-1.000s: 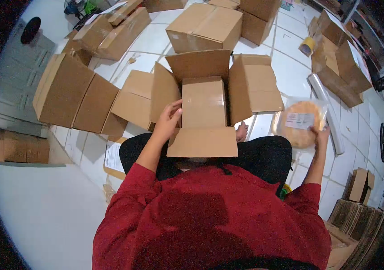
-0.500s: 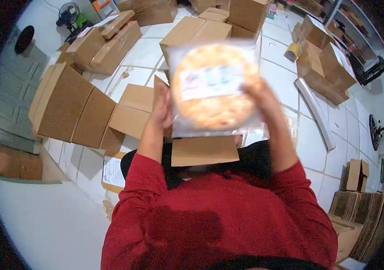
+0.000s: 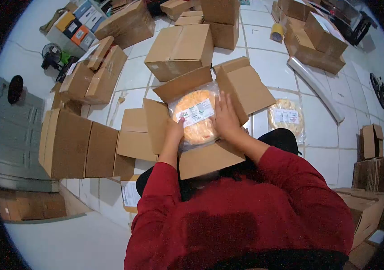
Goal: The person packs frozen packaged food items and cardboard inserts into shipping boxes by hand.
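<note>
A round packaged pizza [image 3: 195,114] in clear plastic, with a white printed label across it, lies in an open cardboard box [image 3: 212,162] at my lap. My left hand [image 3: 175,130] grips the pack's left edge, thumb on top by the label; its other fingers are mostly hidden. On the right edge, my right hand [image 3: 226,114] rests with its fingers stretched out flat against the pack. The box flaps stand spread around it. A second packaged pizza [image 3: 286,118] lies on the floor to the right of the box, apart from both hands.
A closed carton [image 3: 178,49] stands beyond the open box. More cartons [image 3: 73,141] are at my left. A long plastic-wrapped roll [image 3: 316,90] and a tape roll [image 3: 276,33] lie on the tiles at right. Flattened cardboard [image 3: 372,182] is stacked at far right.
The packaged pizza has gone from being held up above the box down into it. Both hands have come down with it, and my view has shifted.
</note>
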Demonstrator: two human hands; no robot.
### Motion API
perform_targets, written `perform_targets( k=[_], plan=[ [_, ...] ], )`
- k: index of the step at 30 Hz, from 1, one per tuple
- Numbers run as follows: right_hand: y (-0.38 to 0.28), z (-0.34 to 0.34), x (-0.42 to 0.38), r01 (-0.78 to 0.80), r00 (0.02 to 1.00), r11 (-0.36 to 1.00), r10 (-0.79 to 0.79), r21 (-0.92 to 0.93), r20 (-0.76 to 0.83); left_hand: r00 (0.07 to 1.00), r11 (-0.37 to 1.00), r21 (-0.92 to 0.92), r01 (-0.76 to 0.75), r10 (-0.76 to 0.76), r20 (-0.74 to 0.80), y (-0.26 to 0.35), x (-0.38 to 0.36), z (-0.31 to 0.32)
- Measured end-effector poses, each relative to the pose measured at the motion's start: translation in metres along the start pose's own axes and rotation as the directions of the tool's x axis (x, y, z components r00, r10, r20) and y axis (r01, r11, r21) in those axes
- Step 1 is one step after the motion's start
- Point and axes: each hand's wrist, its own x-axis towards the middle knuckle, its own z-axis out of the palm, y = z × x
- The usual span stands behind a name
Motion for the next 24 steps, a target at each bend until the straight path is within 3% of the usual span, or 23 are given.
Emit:
perform_targets(
  k=[1,2,3,5,6,7,8,9,10,11,12,13,14,16,17,18,20,21,22,24],
  plan=[
    [0.002,-0.011,-0.002,0.211,0.967,0.966,-0.229,-0.151,-0.11,0.998,0.994,0.096,-0.05,0.047,0.037,-0.004,-0.002,0.004],
    [0.004,-0.022,-0.006,0.388,0.873,0.865,-0.456,-0.319,-0.173,0.998,0.993,0.105,-0.047,0.042,0.049,-0.007,-0.004,0.013],
    [0.005,-0.036,-0.01,0.283,0.959,0.953,-0.284,-0.104,0.008,0.998,0.997,0.037,-0.066,0.066,0.013,-0.01,-0.005,0.024],
    [0.017,-0.071,-0.006,0.108,0.935,0.89,-0.242,0.442,0.258,0.995,0.995,-0.022,-0.1,0.099,-0.031,0.006,-0.019,0.03],
    [0.032,-0.089,-0.005,0.103,0.973,0.842,-0.196,0.53,0.121,0.964,0.929,0.317,-0.192,0.24,-0.118,0.03,-0.045,0.024],
    [0.05,-0.104,0.0,0.173,0.98,0.72,-0.197,0.673,-0.04,0.909,0.753,0.621,-0.22,0.39,-0.151,0.044,-0.06,0.024],
    [0.061,-0.13,0.002,0.116,0.993,0.659,-0.082,0.743,-0.082,0.912,0.754,0.621,-0.215,0.383,-0.15,0.047,-0.057,0.032],
    [0.091,-0.147,0.011,-0.042,0.994,0.704,0.1,0.709,-0.041,0.891,0.768,0.546,-0.334,0.446,-0.081,0.05,-0.05,0.041],
    [0.125,-0.157,0.017,-0.055,0.981,0.716,0.167,0.696,-0.094,0.861,0.772,0.456,-0.442,0.508,-0.026,0.052,-0.046,0.047],
    [0.183,-0.154,0.027,-0.089,0.959,0.766,0.24,0.637,-0.154,0.868,0.782,0.455,-0.427,0.495,-0.035,0.054,-0.045,0.051],
    [0.246,-0.15,0.026,-0.203,0.926,0.892,0.31,0.405,-0.217,0.881,0.766,0.456,-0.452,0.463,0.097,0.056,-0.043,0.052],
    [0.318,-0.139,0.027,-0.36,0.89,0.924,0.381,0.128,-0.248,0.878,0.753,0.451,-0.479,0.423,0.226,0.058,-0.041,0.052],
    [0.365,-0.139,0.016,-0.498,0.856,0.864,0.478,-0.067,-0.198,0.886,0.766,0.446,-0.462,0.413,0.209,0.062,-0.039,0.049],
    [0.403,-0.131,-0.016,-0.686,0.723,0.69,0.611,-0.232,-0.322,0.9,0.794,0.437,-0.422,0.311,0.304,0.071,-0.042,0.038],
    [0.43,-0.123,-0.024,-0.734,0.678,0.613,0.681,-0.292,-0.276,0.91,0.809,0.43,-0.401,0.297,0.289,0.075,-0.043,0.038],
    [0.427,-0.125,-0.029,-0.717,0.696,0.628,0.666,-0.302,-0.269,0.916,0.808,0.449,-0.381,0.266,0.299,0.079,-0.042,0.038],
    [0.411,-0.138,-0.037,-0.737,0.675,0.665,0.735,0.117,0.068,0.929,0.818,0.462,-0.342,0.222,0.295,0.082,-0.042,0.046],
    [0.407,-0.142,-0.034,-0.739,0.669,0.596,0.703,0.315,0.241,0.904,0.792,0.437,-0.427,0.365,0.222,0.081,-0.04,0.056],
    [0.414,-0.14,-0.031,-0.732,0.678,0.608,0.694,0.307,0.243,0.854,0.751,0.42,-0.51,0.498,0.147,0.079,-0.04,0.062],
    [0.417,-0.139,-0.029,-0.861,0.493,0.508,0.84,-0.011,0.225,0.877,0.79,0.38,-0.481,0.435,0.205,0.071,-0.041,0.07]
  ],
)
